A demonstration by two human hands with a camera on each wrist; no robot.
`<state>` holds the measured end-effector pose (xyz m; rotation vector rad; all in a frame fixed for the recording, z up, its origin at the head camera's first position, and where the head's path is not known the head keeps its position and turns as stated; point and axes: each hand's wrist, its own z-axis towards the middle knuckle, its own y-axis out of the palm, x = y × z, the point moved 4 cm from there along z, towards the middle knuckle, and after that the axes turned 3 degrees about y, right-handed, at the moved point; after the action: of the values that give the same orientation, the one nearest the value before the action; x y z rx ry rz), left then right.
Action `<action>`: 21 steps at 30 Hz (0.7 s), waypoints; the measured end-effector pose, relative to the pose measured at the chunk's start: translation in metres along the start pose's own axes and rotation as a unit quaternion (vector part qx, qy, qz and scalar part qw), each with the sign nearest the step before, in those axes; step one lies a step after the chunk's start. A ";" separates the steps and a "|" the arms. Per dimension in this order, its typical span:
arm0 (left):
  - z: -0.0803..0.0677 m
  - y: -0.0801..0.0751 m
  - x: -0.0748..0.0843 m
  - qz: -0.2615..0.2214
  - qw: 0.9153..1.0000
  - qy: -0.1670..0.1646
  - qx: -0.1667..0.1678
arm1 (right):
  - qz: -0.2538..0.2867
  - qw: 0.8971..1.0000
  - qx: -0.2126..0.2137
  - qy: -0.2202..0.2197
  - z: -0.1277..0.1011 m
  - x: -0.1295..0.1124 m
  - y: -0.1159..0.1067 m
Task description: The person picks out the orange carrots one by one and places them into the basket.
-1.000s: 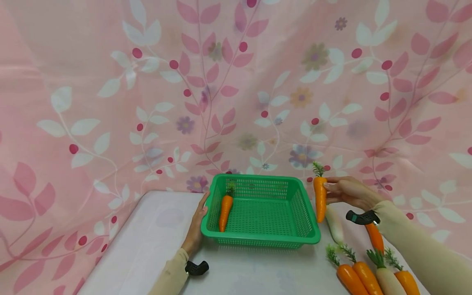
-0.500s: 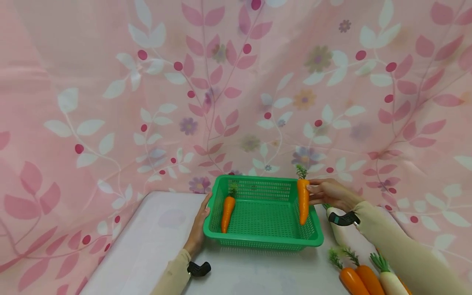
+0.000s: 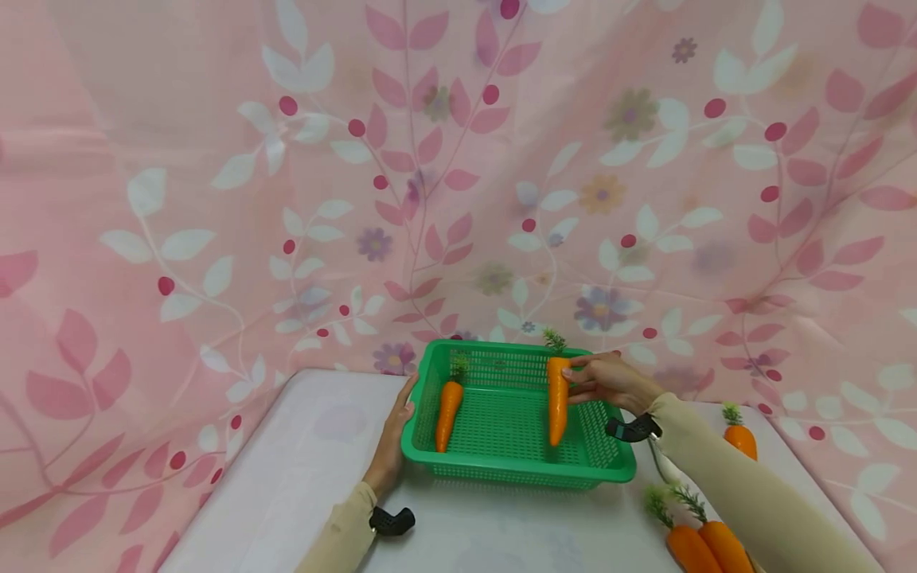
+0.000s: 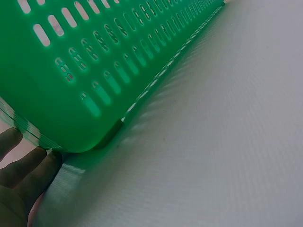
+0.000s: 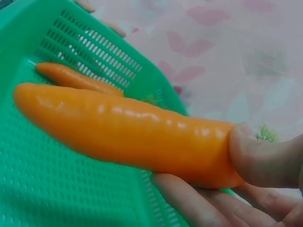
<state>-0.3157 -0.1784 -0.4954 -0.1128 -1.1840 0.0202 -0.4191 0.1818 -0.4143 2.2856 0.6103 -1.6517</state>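
White table (image 3: 308, 446): green basket (image 3: 516, 463), carrots (image 3: 692, 549), white radish (image 3: 666, 468).

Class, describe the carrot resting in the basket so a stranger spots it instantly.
Find the green basket on the white table. Inside, near the left hand, rests an orange carrot. The second carrot is held by the right hand; this one no hand touches.

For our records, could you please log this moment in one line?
left hand: touching green perforated plastic basket | right hand: pinching orange tapered carrot over basket | inside basket: second orange tapered carrot
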 end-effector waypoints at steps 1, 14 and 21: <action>0.000 0.000 0.000 0.001 1.000 0.000 -0.001 | 0.000 1.000 -0.004 0.001 0.002 0.000 0.003; 0.000 0.001 0.003 0.006 1.000 0.002 -0.003 | 0.017 0.999 -0.027 0.013 0.029 0.007 0.039; 0.001 -0.002 -0.010 0.005 1.000 0.004 -0.001 | 0.019 0.999 -0.026 0.018 0.045 0.008 0.060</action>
<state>-0.3207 -0.1811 -0.5035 -0.1206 -1.1749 0.0261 -0.4261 0.1113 -0.4385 2.2812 0.6079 -1.5617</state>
